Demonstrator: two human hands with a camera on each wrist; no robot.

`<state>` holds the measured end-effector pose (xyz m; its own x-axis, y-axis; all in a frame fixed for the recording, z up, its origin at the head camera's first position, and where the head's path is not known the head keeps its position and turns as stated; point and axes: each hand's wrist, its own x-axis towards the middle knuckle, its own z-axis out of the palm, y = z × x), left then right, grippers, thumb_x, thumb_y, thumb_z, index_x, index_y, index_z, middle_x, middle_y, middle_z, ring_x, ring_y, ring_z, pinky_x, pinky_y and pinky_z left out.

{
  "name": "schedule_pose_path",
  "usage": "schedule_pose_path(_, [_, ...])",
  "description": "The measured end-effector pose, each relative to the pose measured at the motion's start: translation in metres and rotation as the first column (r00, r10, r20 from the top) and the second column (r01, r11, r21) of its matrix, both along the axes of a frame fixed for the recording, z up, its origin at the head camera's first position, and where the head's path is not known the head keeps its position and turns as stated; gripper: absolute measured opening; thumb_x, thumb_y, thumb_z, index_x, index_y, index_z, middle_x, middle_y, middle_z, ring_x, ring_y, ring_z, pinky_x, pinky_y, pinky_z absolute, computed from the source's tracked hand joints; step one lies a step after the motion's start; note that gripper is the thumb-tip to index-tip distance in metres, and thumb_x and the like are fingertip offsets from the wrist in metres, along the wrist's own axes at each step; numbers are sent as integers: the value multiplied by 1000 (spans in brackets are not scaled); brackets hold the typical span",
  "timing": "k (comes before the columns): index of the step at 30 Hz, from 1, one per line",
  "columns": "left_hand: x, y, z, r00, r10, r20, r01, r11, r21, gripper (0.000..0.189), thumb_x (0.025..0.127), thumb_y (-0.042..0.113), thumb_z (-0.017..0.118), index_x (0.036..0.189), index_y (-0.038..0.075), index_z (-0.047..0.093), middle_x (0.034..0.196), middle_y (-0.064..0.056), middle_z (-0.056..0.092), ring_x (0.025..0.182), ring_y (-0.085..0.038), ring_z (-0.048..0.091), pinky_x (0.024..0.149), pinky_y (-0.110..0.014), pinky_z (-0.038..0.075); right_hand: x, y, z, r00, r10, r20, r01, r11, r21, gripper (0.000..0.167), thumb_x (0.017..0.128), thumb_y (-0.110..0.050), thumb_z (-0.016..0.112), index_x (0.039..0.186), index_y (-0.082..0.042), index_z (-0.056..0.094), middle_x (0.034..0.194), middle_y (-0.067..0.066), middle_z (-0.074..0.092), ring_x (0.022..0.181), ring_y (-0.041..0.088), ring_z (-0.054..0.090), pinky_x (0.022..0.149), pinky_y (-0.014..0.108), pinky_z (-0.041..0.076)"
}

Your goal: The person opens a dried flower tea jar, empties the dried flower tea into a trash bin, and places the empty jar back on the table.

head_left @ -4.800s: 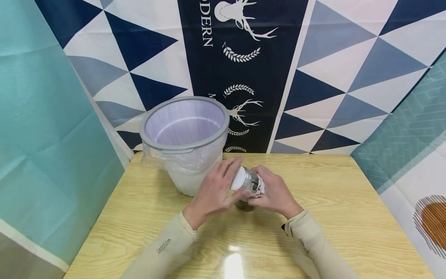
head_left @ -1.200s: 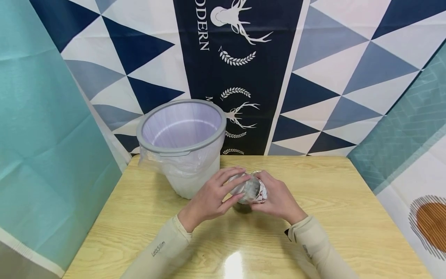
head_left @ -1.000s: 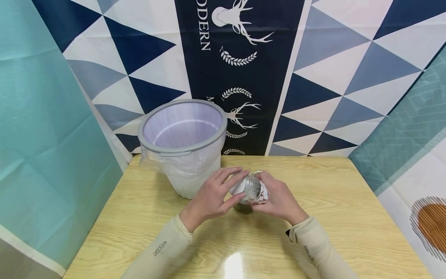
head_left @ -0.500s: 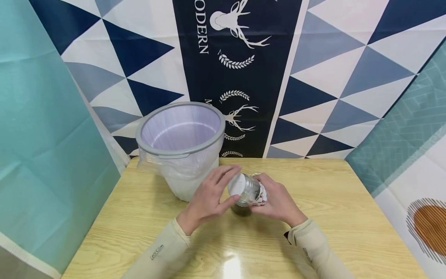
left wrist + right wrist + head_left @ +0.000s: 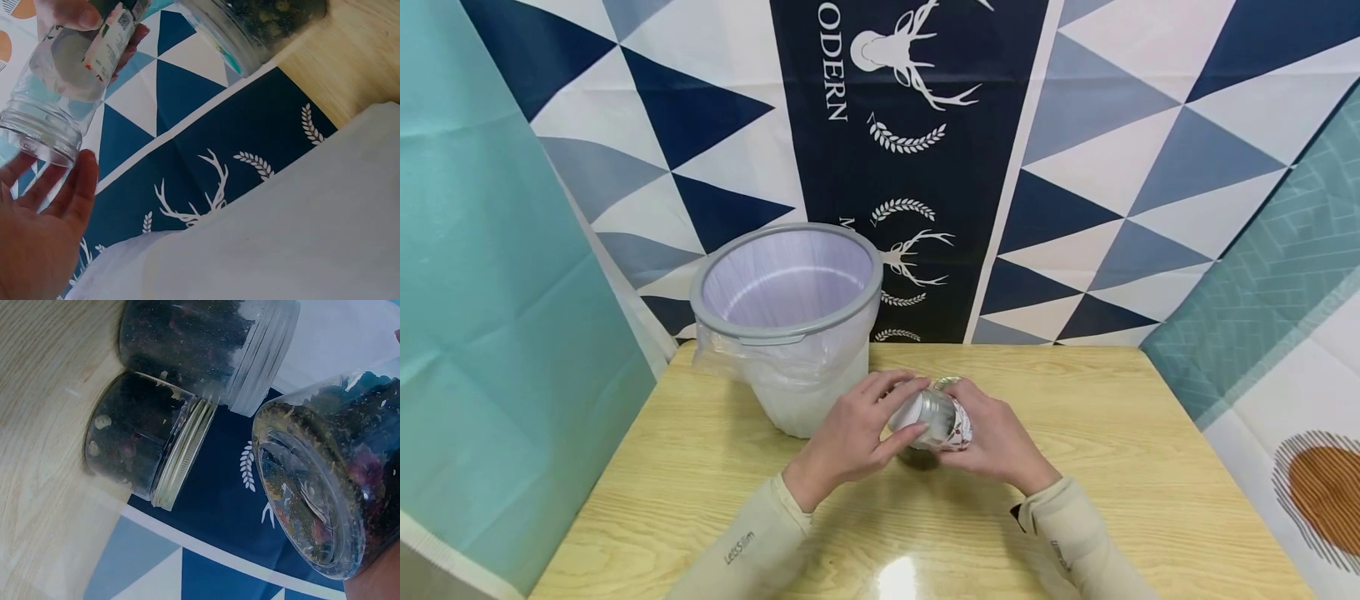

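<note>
A clear jar (image 5: 940,414) lies tilted between my hands, its pale lid end toward the left. My right hand (image 5: 1003,437) grips the jar's labelled body. My left hand (image 5: 853,429) has its thumb and fingers around the lid (image 5: 906,414); in the left wrist view, that hand's fingertips (image 5: 87,169) meet the jar's ringed end. Dark, dried leaf-like bits and reddish pieces show through the jar's base (image 5: 312,506) in the right wrist view. Behind the hands stand a gold-lidded jar (image 5: 140,434) and a clear-lidded jar (image 5: 194,344), both with dark contents and mostly hidden in the head view.
A grey-rimmed bucket (image 5: 718,325) with a clear plastic bag around it stands at the back left of the wooden table (image 5: 1097,450). Patterned cloth (image 5: 917,167) hangs behind, and a teal cloth (image 5: 520,317) hangs at the left.
My left hand's fingers have repeatedly shifted around the lid; half a second ago more of its face showed between them. The right hand keeps its grip on the jar. The view has shifted slightly.
</note>
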<state>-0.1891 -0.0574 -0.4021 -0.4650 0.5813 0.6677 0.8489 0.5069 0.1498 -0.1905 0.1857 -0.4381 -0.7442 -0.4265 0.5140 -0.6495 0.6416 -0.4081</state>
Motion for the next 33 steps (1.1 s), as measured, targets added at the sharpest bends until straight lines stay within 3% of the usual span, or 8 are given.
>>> schedule_pose_path(3, [1,-2,-1,998,54,36,-54,998,7,65,106,61,39,140,9,60,125,-8,66,111,-21,67,95,-34,57,0,-3,-1,1000,16,20,-16,1000,-1,73,59,-25,93,122,-13,59,112,-2,67,85,8,64,72,27,58])
schedule_pose_path(6, [2,-5,-3,997,53,51,-54,998,21,74,106,64,32,148,7,52,134,-11,63,119,-24,64,100,-38,56,1,-4,-2,999,13,34,-12,1000,-12,72,59,-24,93,122,-13,59,112,-2,67,85,9,64,73,27,58])
schedule_pose_path(10, [0,-8,-5,999,-51,-12,51,998,24,63,108,54,41,155,13,45,153,-12,52,133,-26,58,110,-40,50,1,-3,-1,998,12,58,-11,1000,-26,70,60,-23,93,121,-14,60,108,-4,66,84,8,64,71,27,57])
schedule_pose_path(15, [-1,-10,-4,983,-155,-99,155,988,-9,48,108,38,50,151,15,52,154,-9,52,140,-25,53,119,-36,42,0,-3,-1,996,28,86,-26,999,-24,70,63,-26,93,122,-16,59,107,-6,66,85,7,65,73,27,58])
schedule_pose_path(20, [0,-7,-6,991,-102,-88,105,994,33,48,109,41,48,145,11,58,145,-9,59,130,-23,59,111,-32,49,0,-4,-1,997,17,79,-17,1000,-4,69,62,-28,93,120,-15,59,105,-7,65,83,6,63,72,25,57])
schedule_pose_path(29, [3,1,-6,997,77,-12,-76,995,68,59,108,56,38,130,8,65,118,-7,69,104,-19,67,88,-30,60,1,-6,-2,998,34,58,-35,999,17,67,62,-29,94,118,-15,60,103,-7,64,79,5,61,68,24,56])
schedule_pose_path(31, [4,2,-5,995,102,-6,-101,992,71,65,108,60,34,132,7,63,120,-8,68,105,-20,67,87,-31,60,1,-6,-2,998,39,57,-40,999,21,68,62,-28,94,118,-14,60,104,-7,64,80,5,60,68,24,56])
schedule_pose_path(33, [3,3,-4,997,80,-19,-79,994,74,66,108,60,33,138,8,60,128,-9,66,112,-21,66,93,-34,59,1,-5,-1,998,39,58,-40,999,17,67,62,-28,93,118,-14,60,103,-7,64,79,5,61,68,24,56])
